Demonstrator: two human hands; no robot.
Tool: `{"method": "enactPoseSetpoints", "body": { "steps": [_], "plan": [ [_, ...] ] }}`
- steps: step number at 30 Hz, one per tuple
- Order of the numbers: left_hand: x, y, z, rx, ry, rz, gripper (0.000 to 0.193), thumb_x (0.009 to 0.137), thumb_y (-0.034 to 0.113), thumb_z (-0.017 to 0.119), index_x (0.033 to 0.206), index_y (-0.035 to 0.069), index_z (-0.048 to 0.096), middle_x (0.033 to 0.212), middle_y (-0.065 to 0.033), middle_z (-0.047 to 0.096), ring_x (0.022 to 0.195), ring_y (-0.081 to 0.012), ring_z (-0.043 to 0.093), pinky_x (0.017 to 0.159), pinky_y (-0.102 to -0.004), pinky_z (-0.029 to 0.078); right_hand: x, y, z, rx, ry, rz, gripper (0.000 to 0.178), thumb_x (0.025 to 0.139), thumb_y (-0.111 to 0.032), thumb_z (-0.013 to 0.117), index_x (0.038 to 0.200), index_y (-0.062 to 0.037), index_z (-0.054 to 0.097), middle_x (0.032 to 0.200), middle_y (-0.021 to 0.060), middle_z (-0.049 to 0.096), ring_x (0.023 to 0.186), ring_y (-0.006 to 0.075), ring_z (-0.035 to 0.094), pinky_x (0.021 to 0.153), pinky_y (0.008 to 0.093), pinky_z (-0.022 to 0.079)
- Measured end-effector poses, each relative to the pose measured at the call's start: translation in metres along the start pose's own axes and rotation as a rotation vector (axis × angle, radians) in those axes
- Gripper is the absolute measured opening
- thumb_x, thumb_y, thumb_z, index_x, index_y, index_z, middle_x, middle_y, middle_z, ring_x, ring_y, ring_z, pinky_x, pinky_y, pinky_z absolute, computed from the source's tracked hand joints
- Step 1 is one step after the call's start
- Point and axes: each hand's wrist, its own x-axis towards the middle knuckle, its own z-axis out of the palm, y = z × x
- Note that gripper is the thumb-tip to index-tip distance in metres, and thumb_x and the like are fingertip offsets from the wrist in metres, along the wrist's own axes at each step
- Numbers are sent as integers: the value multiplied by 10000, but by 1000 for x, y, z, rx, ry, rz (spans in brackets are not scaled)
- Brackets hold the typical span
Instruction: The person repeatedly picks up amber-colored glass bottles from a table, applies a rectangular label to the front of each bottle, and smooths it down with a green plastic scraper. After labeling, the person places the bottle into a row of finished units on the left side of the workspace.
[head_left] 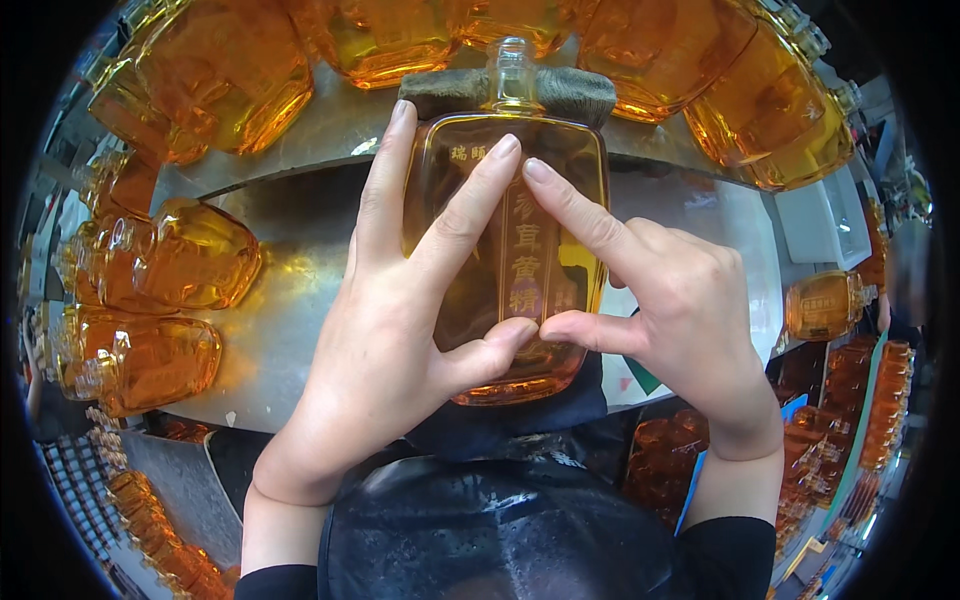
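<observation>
An amber glass bottle (pixel 475 300) lies flat in front of me, its clear neck (pixel 513 80) pointing away and propped on a dark rolled cloth (pixel 575 92). A narrow upright strip with gold characters (pixel 523 240) runs down its face. My left hand (pixel 375 320) rests over the bottle's left side, fingers spread, index fingertip near the strip's top and thumb near its lower end. Over the right side, my right hand (pixel 690 290) has index finger and thumb stretched apart, with the other fingers curled. Both thumb tips nearly meet. A dark green corner (pixel 643 376) shows below my right hand.
Large amber bottles (pixel 225 65) line the far edge of the grey metal worktop (pixel 290 225). More bottles (pixel 205 250) lie at the left. At the right are a white tray (pixel 825 225) and another amber bottle (pixel 820 305). Several bottles (pixel 665 450) stand lower right.
</observation>
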Motion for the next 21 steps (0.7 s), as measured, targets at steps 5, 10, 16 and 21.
{"method": "enactPoseSetpoints", "body": {
  "steps": [5,10,16,21],
  "plan": [
    [-7,-8,4,-40,22,-18,1261,611,455,877,1569,61,159,1609,-198,160,1471,-342,242,1182,-437,258,0,6,5,94,58,-41,810,781,-543,676,1479,-197,455,663,66,541,563,198,538,556,336,466],
    [-36,-6,-3,-117,-84,-38,1389,554,312,937,1561,19,26,1628,-177,67,1454,-315,290,1172,-435,296,-22,18,18,301,135,116,492,948,-50,525,1433,-5,457,678,84,610,599,168,589,596,293,483],
    [-45,-1,17,-181,3,-111,1289,578,39,900,1552,13,56,1598,-249,77,1472,-400,184,1146,-453,351,-20,16,18,543,56,133,468,922,-90,528,1351,89,474,713,232,622,674,379,635,621,451,483],
    [-48,-14,30,-199,50,-10,1291,599,92,901,1557,23,40,1590,-274,82,1473,-436,166,1154,-468,324,-25,13,22,413,-5,191,434,925,-67,524,1342,50,515,694,178,614,635,305,614,601,389,481]
  ]
}}
